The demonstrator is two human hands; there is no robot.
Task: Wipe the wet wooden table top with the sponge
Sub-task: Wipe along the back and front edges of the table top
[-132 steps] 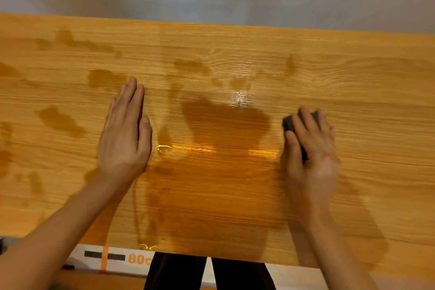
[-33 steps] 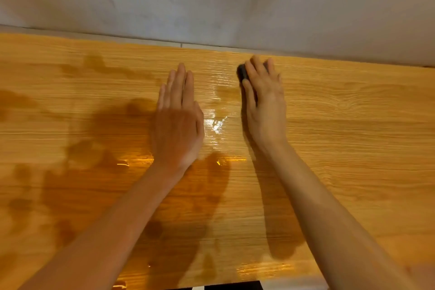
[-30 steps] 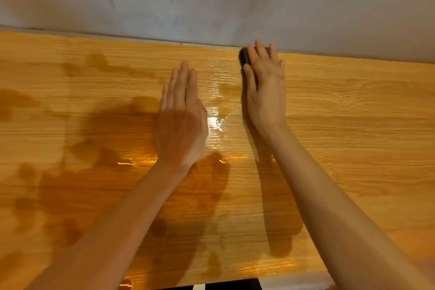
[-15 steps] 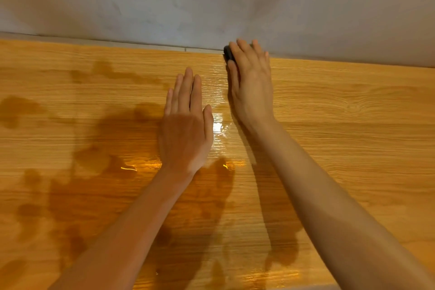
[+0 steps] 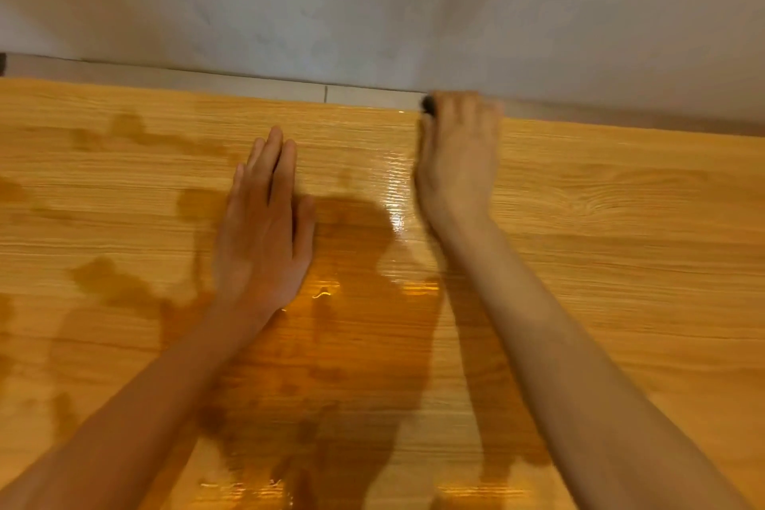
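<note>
One head-worn view — looking forward and down, close over the table top [image 5: 621, 261] toward the wall [image 5: 372, 4].

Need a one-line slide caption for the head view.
Right hand presses a dark sponge at the far edge of the wet wooden table top; left hand rests flat beside dark wet patches.

right hand [image 5: 457, 161] covers dark sponge [image 5: 429, 106] at far edge of wet table top [image 5: 621, 240]; sponge shows beside fingertips. left hand [image 5: 265, 232] rests flat.

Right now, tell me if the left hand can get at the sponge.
Probably yes: the left hand lies flat nearby, bare table between, but the right hand covers the sponge.
</note>
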